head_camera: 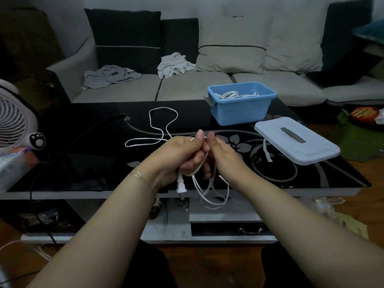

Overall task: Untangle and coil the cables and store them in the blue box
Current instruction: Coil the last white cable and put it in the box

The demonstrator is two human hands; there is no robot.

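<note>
Head view, from the left: a white fan (pixel 12 117) stands at the edge of the black glass counter (pixel 99 169), and a black cable (pixel 83 132) trails across the glass beside it. Next, a white cable (pixel 160 125) lies in loose loops on the counter and runs to the two hands, which meet over the near edge. The left hand (pixel 182 154) has its fingers curled round gathered loops of this white cable, with the plug (pixel 181 185) hanging below the fist. The right hand (pixel 218 152), touching the left, pinches the same cable at the thumb, and several loops dangle beneath both. Farther right, the blue box (pixel 241 111) stands open near the counter's far edge with coiled white cables (pixel 230 94) inside. Its pale lid (pixel 297 140) lies flat on the counter just right of it. Behind runs a sofa (pixel 197 86) with crumpled cloths (pixel 174 64).
</note>
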